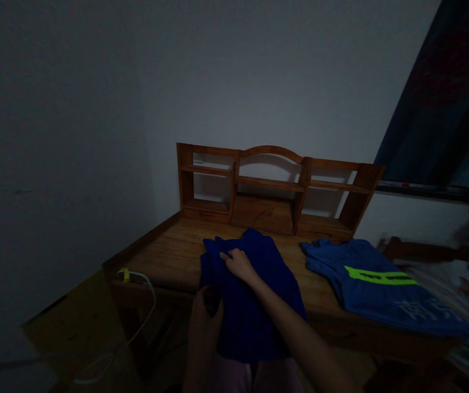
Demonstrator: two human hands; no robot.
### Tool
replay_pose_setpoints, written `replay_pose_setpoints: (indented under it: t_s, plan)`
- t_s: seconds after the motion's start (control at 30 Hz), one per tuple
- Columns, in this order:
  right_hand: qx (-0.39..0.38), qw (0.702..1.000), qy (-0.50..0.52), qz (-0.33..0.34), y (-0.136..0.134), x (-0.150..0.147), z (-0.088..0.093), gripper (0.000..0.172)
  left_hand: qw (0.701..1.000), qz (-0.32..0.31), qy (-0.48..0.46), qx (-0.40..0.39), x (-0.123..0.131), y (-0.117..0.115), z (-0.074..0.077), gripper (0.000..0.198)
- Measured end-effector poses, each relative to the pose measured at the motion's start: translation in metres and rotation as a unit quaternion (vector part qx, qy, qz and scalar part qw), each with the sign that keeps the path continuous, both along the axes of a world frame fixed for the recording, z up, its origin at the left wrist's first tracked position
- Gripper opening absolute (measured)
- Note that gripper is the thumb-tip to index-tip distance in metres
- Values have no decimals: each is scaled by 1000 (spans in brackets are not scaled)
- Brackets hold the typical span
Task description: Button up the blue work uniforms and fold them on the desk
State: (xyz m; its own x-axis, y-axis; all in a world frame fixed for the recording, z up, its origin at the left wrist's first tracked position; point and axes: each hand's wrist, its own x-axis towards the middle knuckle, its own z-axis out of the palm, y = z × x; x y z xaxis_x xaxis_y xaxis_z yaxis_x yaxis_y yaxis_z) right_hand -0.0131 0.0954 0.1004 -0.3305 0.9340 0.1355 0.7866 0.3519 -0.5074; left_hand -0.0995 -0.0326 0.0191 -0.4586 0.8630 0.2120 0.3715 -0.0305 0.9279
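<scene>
A deep blue garment (265, 284) lies on the front of the wooden desk and hangs over its edge down to my lap; its exact kind is hard to make out in the dim light. My left hand (206, 312) curls round the garment's left edge, with dark cloth between thumb and fingers. On the upper left part of the same cloth, my right hand (238, 264) has its fingers bent onto a fold, thumb side to the left. Bunched folds stand up just beyond the right hand.
Right of the garment, a lighter blue garment (365, 289) with a neon-yellow stripe overhangs the desk (164, 254). A wooden shelf unit (265, 213) stands at the back. A white cable (152, 295) hangs at the left corner. A dark curtain (434, 109) hangs at right.
</scene>
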Motion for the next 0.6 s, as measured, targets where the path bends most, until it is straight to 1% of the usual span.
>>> replay_pose_setpoints:
  t_s: [0.07, 0.13, 0.17, 0.2, 0.23, 0.27, 0.3, 0.33, 0.37, 0.43, 0.5, 0.53, 0.57, 0.6]
  plan:
    - [-10, 998, 56, 2, 12, 20, 12, 60, 999, -7, -19, -31, -3, -4, 7, 49]
    - [-18, 985, 170, 6, 20, 49, 34, 65, 999, -20, -20, -41, -7, -9, 13, 43]
    - [-26, 960, 279, 9, 22, 66, 47, 62, 999, -26, -15, -40, -9, -10, 15, 40]
    - [-31, 918, 395, 14, 23, 84, 62, 58, 999, -32, -11, -38, -12, -11, 16, 38]
    - [-27, 876, 482, 12, 23, 104, 77, 55, 998, -40, -9, -40, -15, -11, 15, 36]
    - [-18, 841, 541, 9, 22, 123, 92, 51, 998, -50, -7, -45, -17, -10, 14, 36]
    - [-6, 813, 582, 4, 20, 143, 107, 47, 997, -59, -3, -53, -19, -8, 12, 36]
    - [20, 791, 612, -7, 19, 162, 120, 43, 996, -67, 2, -62, -20, -5, 9, 37]
    - [39, 780, 625, -12, 18, 181, 131, 40, 995, -74, 9, -71, -20, -1, 5, 39]
    - [58, 776, 627, -26, 19, 215, 147, 36, 992, -90, 33, -83, -17, 9, -3, 42]
    - [50, 786, 616, -38, 24, 245, 156, 33, 988, -118, 67, -74, -11, 22, -8, 42]
    - [39, 791, 609, -43, 27, 258, 159, 33, 987, -124, 86, -58, -8, 29, -8, 42]
    - [29, 795, 604, -48, 31, 269, 162, 33, 987, -115, 105, -33, -5, 37, -7, 43]
    - [18, 798, 600, -53, 35, 279, 163, 33, 988, -93, 122, -2, -2, 45, -4, 48]
